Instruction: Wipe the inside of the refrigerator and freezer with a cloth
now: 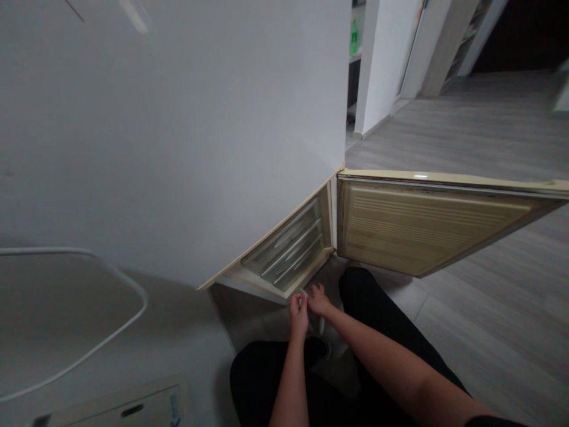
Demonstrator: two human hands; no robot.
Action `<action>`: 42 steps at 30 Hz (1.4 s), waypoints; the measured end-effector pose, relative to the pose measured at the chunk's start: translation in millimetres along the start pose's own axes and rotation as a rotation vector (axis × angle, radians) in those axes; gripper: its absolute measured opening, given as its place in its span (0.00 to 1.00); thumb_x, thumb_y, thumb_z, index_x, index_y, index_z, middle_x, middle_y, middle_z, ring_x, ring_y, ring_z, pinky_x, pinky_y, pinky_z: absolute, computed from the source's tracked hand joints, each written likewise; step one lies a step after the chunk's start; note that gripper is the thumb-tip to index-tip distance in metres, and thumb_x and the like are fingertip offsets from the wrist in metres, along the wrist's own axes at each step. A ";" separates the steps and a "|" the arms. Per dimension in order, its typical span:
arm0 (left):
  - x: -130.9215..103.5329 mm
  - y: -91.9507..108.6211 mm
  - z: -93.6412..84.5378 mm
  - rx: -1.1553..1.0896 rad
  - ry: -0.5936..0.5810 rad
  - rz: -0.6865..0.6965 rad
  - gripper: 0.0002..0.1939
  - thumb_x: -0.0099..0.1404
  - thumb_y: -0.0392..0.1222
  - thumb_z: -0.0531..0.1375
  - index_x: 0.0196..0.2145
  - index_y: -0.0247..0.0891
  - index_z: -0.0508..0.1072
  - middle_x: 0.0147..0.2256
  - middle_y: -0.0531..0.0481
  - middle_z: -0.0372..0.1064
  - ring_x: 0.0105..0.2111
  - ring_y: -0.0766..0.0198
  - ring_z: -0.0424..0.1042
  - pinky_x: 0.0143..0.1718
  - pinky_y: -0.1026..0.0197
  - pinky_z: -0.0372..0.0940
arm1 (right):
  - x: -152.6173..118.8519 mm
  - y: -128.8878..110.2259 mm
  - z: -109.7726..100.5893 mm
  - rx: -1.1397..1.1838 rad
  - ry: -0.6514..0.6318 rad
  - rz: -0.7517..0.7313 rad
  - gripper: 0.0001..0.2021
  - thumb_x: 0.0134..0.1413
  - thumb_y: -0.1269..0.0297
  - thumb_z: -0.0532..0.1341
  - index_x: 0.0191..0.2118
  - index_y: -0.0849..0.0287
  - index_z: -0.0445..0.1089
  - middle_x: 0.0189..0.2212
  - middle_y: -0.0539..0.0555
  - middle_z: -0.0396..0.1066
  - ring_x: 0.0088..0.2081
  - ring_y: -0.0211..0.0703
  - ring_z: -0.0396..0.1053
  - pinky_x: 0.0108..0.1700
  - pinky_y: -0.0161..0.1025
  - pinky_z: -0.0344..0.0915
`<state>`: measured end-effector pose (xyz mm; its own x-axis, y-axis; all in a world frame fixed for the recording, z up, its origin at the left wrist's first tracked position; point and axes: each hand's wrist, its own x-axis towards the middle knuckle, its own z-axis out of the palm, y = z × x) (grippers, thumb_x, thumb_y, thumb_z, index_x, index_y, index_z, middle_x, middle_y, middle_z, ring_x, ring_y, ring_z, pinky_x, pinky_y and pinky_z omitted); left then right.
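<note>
Low in the head view, a freezer compartment [288, 249] with clear drawer fronts stands open, its yellowed door [418, 228] swung out to the right. My left hand [299, 311] is at the compartment's lower front corner, its fingers pinched together around something small and pale that I cannot make out. Just right of it, my right hand [319, 300] has its fingers bent close to the same pale thing; whether they grip it is too dark and small to tell. A pale strip hangs below the hands.
The large white upper door [178, 118] fills the upper left. A white cable [142, 296] loops at the left above a panel [128, 406]. My knees flank the hands. A green bottle [354, 37] stands on a shelf behind.
</note>
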<state>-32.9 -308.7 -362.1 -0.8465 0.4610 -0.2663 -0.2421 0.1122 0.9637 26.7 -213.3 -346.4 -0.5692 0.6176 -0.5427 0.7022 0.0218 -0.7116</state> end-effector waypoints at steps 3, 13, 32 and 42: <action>-1.1 2.3 5.9 0.014 -0.064 0.025 0.23 0.48 0.61 0.71 0.31 0.40 0.74 0.32 0.49 0.73 0.38 0.58 0.72 0.46 0.58 0.65 | 1.0 -0.3 0.0 0.017 -0.023 0.004 0.18 0.63 0.67 0.56 0.56 0.64 0.70 0.64 0.69 0.58 0.56 0.48 0.71 0.56 0.40 0.65; -0.3 3.2 -0.7 0.066 -0.140 0.029 0.24 0.53 0.64 0.68 0.34 0.39 0.80 0.37 0.43 0.78 0.43 0.52 0.75 0.53 0.52 0.65 | 4.7 -1.0 10.7 0.010 -0.045 -0.078 0.12 0.62 0.69 0.56 0.43 0.66 0.76 0.44 0.65 0.77 0.45 0.48 0.75 0.45 0.37 0.64; 1.3 2.3 -1.3 0.085 -0.053 0.062 0.28 0.52 0.66 0.68 0.38 0.39 0.75 0.38 0.43 0.76 0.42 0.53 0.76 0.49 0.52 0.68 | 5.0 -1.9 10.8 0.052 -0.043 -0.114 0.13 0.62 0.69 0.56 0.45 0.65 0.76 0.44 0.63 0.78 0.46 0.48 0.75 0.44 0.36 0.64; 3.2 -1.0 -4.4 0.142 -0.063 0.080 0.30 0.53 0.69 0.65 0.37 0.39 0.75 0.38 0.43 0.77 0.43 0.53 0.76 0.50 0.51 0.68 | 9.0 1.5 16.2 0.086 -0.068 -0.126 0.13 0.61 0.71 0.56 0.46 0.67 0.76 0.46 0.64 0.78 0.47 0.48 0.75 0.46 0.36 0.65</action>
<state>-37.5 -311.3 -364.0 -0.8280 0.5269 -0.1919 -0.1025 0.1942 0.9756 15.7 -220.4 -359.7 -0.6802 0.5597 -0.4734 0.5857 0.0266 -0.8101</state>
